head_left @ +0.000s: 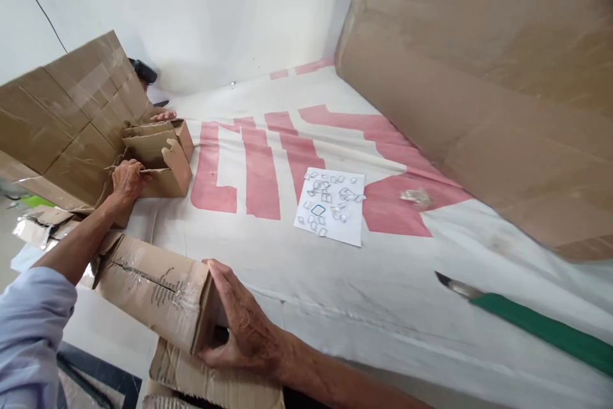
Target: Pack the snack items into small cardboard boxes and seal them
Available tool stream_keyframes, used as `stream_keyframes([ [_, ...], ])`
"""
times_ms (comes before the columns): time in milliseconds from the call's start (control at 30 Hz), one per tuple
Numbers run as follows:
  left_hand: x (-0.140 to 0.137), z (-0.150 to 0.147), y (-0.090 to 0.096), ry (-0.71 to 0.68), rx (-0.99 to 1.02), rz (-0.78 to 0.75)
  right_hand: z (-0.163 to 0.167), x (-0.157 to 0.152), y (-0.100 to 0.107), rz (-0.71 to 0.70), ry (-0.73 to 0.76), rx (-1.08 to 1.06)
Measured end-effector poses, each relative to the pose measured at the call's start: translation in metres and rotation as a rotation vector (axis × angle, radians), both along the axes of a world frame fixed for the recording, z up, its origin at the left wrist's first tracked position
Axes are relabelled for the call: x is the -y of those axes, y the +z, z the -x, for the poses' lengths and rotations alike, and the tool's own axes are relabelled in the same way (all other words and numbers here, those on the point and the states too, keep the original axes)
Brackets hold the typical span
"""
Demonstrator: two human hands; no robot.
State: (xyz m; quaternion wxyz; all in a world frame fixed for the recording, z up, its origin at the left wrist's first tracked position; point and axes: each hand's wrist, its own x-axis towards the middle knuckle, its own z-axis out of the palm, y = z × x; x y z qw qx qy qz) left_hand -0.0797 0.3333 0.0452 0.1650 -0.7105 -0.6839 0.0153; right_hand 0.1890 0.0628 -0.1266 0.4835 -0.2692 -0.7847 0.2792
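Corrugated box (215,372) at 7 o'clock is closest, its ribbed cardboard flap catching the light. Just above it, also around 7, my right hand (249,326) has thumb and fingers stretched apart, clamped across the end of a taped box (148,284). That one's long and blocky, at 8 o'clock, with shiny tape and dark scribbly marks along a slit on top. Pale blue sleeve (36,326) on my left arm, all creased.

Over at 4 o'clock there's a knife (531,329) with a smooth green handle and a pointed metal blade, lying on the cloth-covered desk (268,268). Fabric's white, a bit wrinkly, with blocky faded-red shapes. Near the middle sits a flat white paper (352,233) dotted with little diamond-ish outlines, one of them blue.

Left hand (127,179) is at 9 o'clock, fingers bent together over the near wall of a small open box (165,184) with torn edges; can't tell how firmly they grip. Huge smooth carton (460,90) at 2 o'clock, a tape-striped carton (67,122) between 9 and 10. Past the small box, at 10, another person's hand (164,115), then plain white wall (230,13).
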Motion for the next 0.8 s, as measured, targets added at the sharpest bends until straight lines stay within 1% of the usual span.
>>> stream_keyframes([
  [100, 0.006, 0.003, 0.0, -0.02, -0.021, 0.042, -0.013, -0.006, 0.003, 0.049, 0.083, 0.005],
  [200, 0.001, 0.004, 0.003, -0.032, -0.027, 0.058, -0.034, -0.026, 0.019, 0.187, 0.188, -0.008],
  [267, -0.003, 0.005, 0.003, -0.04, -0.023, 0.058, -0.043, -0.054, 0.036, 0.313, 0.198, -0.065],
  [333, -0.006, 0.008, 0.0, -0.054, -0.016, 0.055, -0.038, -0.096, 0.051, 0.417, 0.157, -0.092],
  [433, -0.006, 0.014, -0.004, -0.094, -0.013, 0.051, -0.004, -0.177, 0.061, 0.489, 0.062, 0.006],
  [500, -0.006, 0.02, -0.006, -0.143, -0.015, 0.052, 0.03, -0.228, 0.058, 0.51, 0.001, 0.092],
  [567, -0.007, 0.026, -0.007, -0.207, -0.018, 0.06, 0.062, -0.269, 0.051, 0.522, -0.052, 0.118],
  [600, -0.009, 0.028, -0.007, -0.241, -0.017, 0.066, 0.076, -0.284, 0.047, 0.529, -0.107, 0.125],
  [667, -0.014, 0.032, -0.007, -0.302, -0.009, 0.08, 0.097, -0.305, 0.037, 0.533, -0.198, 0.128],
  [733, -0.02, 0.034, -0.007, -0.347, 0.009, 0.086, 0.107, -0.315, 0.028, 0.53, -0.248, 0.124],
  [800, -0.025, 0.035, -0.006, -0.374, 0.033, 0.074, 0.11, -0.321, 0.02, 0.496, -0.282, 0.107],
])
